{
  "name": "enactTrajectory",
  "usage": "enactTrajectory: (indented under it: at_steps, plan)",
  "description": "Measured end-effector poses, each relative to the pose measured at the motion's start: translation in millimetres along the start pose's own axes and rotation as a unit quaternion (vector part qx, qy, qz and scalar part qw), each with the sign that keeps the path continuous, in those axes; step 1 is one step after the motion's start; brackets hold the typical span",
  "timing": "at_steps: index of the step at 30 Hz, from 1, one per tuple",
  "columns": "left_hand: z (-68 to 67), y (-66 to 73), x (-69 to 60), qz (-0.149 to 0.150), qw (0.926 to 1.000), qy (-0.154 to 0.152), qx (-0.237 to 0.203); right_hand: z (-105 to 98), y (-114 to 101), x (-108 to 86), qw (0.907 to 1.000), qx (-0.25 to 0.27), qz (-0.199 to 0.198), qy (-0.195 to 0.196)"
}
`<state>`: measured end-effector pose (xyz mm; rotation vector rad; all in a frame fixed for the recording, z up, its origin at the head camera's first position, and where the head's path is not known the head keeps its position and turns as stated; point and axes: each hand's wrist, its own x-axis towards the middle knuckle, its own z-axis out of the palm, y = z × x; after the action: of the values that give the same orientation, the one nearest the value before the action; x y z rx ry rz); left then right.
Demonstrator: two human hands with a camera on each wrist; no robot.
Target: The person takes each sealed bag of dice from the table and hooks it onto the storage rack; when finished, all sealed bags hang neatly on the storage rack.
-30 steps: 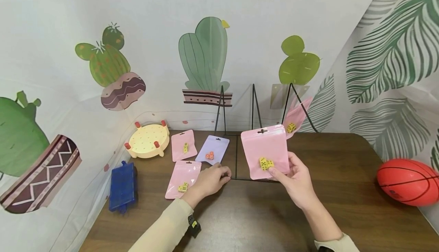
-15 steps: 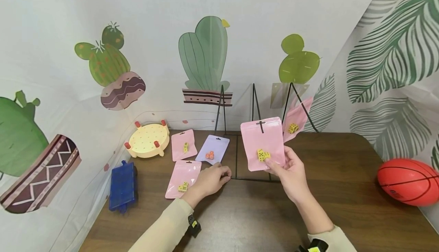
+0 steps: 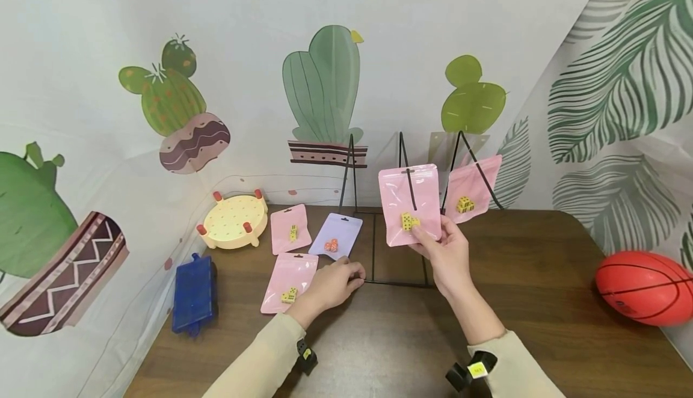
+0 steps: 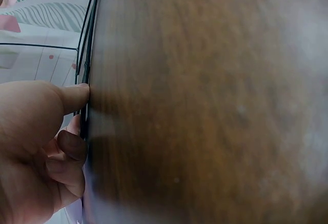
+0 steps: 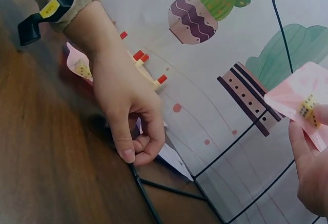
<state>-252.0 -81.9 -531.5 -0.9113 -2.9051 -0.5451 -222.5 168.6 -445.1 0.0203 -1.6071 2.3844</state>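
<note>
My right hand [image 3: 450, 254] pinches a pink zip pouch [image 3: 395, 199] by its lower right part, with yellow dice [image 3: 407, 222] showing inside. The prong of the middle hook [image 3: 411, 189] runs in front of this pouch and appears to pass through its hang hole. Low on the front left, my left hand [image 3: 334, 284] pinches the base wire of the black wire display rack [image 3: 373, 247]; thumb and fingers meet on the wire in the left wrist view. Another pink pouch [image 3: 484, 175] with yellow dice hangs on the right hook.
Left of the rack lie two pink pouches, one behind [image 3: 281, 223] and one in front [image 3: 276, 287], and a purple pouch [image 3: 346, 229] with orange dice. A yellow round stand [image 3: 233, 223], a blue toy cart [image 3: 193, 296] and a red ball [image 3: 644, 287] are farther out.
My right hand has carried the pink pouch back and up, and the middle hook's prong now shows in front of it. The pouch on the right hook has swung. My left hand stays put.
</note>
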Motion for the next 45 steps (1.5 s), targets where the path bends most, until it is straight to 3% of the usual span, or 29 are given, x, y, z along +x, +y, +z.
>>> enactTrajectory:
  at_steps: [11, 27, 45]
  plan:
    - [-1.1, 0.6, 0.3, 0.005, 1.0000, -0.007, 0.004, 20, 4, 30.4, 0.9984, 0.013, 0.024, 0.049]
    - [-1.7, 1.1, 2.6, 0.002, 0.9999, -0.010, 0.002, 29, 14, 60.1, 0.9962, 0.027, 0.020, 0.081]
    - [-1.8, 2.5, 0.6, 0.000, 1.0000, -0.002, 0.005, 17, 28, 61.0, 0.9933, 0.061, 0.087, 0.045]
